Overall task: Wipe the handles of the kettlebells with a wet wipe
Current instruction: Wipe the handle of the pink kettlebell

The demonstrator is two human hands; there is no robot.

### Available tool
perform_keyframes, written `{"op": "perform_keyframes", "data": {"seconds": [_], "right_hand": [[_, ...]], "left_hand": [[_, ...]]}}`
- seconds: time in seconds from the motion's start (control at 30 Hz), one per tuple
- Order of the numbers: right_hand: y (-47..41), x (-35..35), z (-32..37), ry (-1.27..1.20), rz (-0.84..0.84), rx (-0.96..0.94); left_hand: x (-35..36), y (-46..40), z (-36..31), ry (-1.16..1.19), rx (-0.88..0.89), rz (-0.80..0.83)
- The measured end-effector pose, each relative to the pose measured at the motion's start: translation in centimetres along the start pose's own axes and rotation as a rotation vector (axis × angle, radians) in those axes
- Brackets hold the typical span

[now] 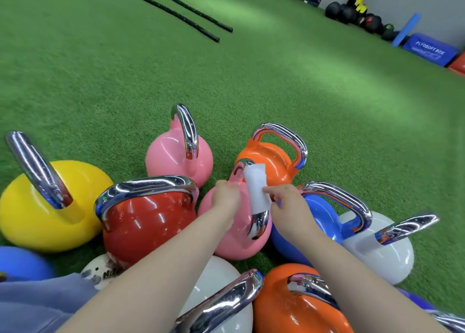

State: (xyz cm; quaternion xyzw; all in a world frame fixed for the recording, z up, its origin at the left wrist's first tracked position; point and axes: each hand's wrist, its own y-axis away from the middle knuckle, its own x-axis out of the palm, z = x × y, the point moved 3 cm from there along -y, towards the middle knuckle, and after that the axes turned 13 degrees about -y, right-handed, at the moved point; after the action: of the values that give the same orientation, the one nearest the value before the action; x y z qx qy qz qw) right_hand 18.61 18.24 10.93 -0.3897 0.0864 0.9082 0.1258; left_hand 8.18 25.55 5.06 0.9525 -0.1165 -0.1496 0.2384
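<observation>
A white wet wipe lies draped over the chrome handle of a pink kettlebell in the middle of a cluster. My right hand pinches the wipe's right edge. My left hand is at the wipe's left side on the pink bell; its fingers are hidden behind the hand. Around stand a red kettlebell, a second pink kettlebell, an orange kettlebell, a blue kettlebell and a yellow kettlebell, all with chrome handles.
White kettlebells and another orange kettlebell crowd the near side on green turf. Two black battle ropes lie far back. Medicine balls and a blue plyo box line the right wall.
</observation>
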Motion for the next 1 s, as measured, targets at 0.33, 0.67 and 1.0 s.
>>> {"op": "perform_keyframes", "data": {"seconds": [0.33,0.67,1.0], "right_hand": [[-1.5,-0.9,1.4,-0.027,0.08,-0.048],[-5.7,-1.2,0.7,-0.157,0.124,0.049],[-10.3,0.6,0.2,-0.329,0.213,0.065]], "left_hand": [[0.8,-0.5,-1.3,-0.944,1.157,-0.065],[0.6,-3.9,-2.6,-0.946,1.145,-0.104],[0.6,-7.2,-3.0,-0.7,0.727,0.05]]}}
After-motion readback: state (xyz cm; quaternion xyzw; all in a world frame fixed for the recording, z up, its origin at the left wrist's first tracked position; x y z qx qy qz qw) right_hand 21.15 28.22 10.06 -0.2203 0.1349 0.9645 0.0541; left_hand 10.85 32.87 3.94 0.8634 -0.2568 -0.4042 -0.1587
